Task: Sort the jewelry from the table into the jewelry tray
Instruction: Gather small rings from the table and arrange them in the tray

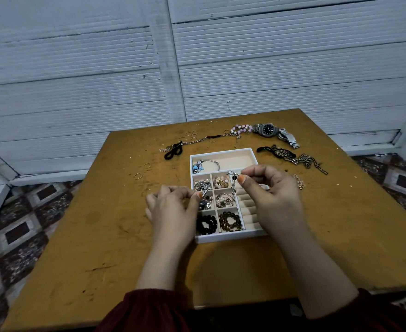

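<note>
R hand [266,190] fingers [241,179] are pinched on the top end of a thin silver piece [233,185], held over the jewelry tray [221,238] by the ring-roll column. The piece hangs below the fingertips, long axis approx vertical, free end pointing down at the tray. L hand [171,207] pinches a small silver bit [205,193] over the left compartments; can't tell if the two are joined. R hand is nearer, so prob just lower it.

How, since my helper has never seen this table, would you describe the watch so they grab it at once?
Start at the brown table; past the white jewelry tray, toward the far edge, right of centre, lies the watch, beside a pink bead bracelet. It alone has a dark round dial and a silver link band.
</note>
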A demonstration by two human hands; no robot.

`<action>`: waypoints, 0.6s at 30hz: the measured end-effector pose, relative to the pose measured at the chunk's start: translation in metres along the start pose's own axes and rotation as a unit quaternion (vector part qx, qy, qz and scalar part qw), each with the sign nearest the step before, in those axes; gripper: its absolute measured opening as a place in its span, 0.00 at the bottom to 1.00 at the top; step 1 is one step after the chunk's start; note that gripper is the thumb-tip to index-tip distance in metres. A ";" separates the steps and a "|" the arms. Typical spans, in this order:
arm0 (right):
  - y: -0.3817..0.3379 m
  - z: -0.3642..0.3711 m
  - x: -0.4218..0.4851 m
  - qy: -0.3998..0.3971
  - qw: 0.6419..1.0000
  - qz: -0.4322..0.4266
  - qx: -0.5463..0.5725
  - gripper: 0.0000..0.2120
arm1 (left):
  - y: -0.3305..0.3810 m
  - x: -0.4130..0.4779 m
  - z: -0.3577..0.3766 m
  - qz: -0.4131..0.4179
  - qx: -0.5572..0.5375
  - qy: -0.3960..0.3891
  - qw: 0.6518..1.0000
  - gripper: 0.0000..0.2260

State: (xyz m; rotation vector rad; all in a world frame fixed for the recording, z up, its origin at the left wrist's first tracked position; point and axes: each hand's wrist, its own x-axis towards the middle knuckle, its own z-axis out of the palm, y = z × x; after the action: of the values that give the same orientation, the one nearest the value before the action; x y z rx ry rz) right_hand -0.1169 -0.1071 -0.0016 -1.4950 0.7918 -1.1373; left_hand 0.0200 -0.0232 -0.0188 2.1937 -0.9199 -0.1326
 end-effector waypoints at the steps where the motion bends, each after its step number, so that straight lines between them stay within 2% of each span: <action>1: 0.000 0.000 0.000 -0.001 1.000 0.000 0.002 0.06 | 0.000 0.000 0.000 0.002 0.024 -0.002 1.000 0.07; 4: 0.000 0.001 -0.001 -0.001 1.000 -0.001 0.002 0.07 | 0.000 0.000 0.002 0.004 0.078 -0.013 0.997 0.11; 8: 0.000 0.000 -0.002 0.003 1.000 -0.001 -0.001 0.07 | 0.001 -0.001 0.004 0.007 0.106 -0.017 0.994 0.10; 18: -0.004 -0.003 -0.004 0.003 1.000 -0.004 -0.021 0.06 | 0.007 0.004 0.008 -0.012 0.098 0.009 0.995 0.05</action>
State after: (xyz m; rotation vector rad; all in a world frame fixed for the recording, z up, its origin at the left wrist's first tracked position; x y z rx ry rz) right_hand -0.1213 -0.1033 0.0017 -1.5314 0.8180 -1.1372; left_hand 0.0159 -0.0335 -0.0198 2.3827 -0.9314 -0.0346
